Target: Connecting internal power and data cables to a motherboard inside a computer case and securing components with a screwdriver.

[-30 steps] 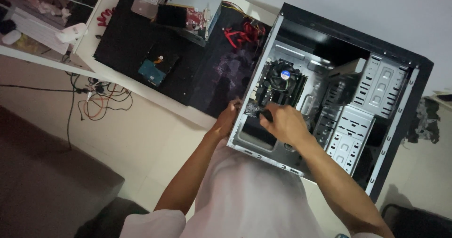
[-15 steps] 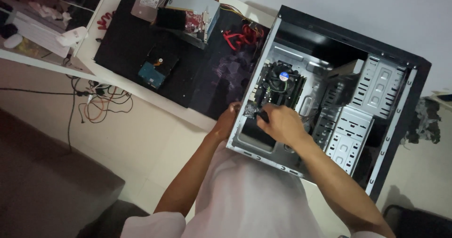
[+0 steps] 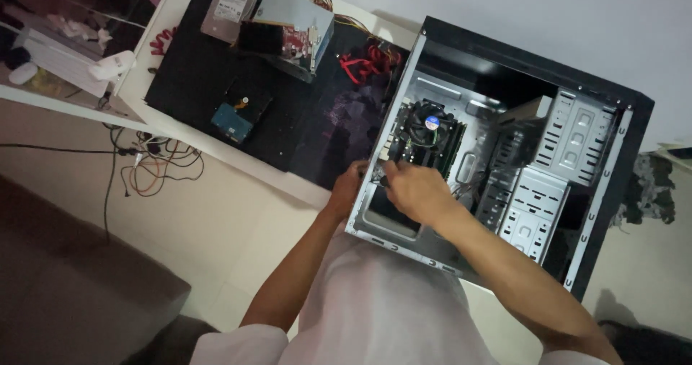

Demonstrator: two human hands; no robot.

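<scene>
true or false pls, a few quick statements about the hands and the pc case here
1. The case lies open on its side. True.
2. The right hand rests on the mat. False: it reaches inside the case, near the motherboard.
3. The left hand is at the case's edge. True.
4. A hard drive lies on the mat. True.
5. The red cables lie inside the case. False: they lie on the mat, beside it.

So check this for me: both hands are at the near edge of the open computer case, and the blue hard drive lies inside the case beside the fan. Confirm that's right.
Not quite. The left hand and right hand are at the open computer case, but the blue hard drive lies outside it on the black mat, well left of the fan. The head view shows it.
</scene>
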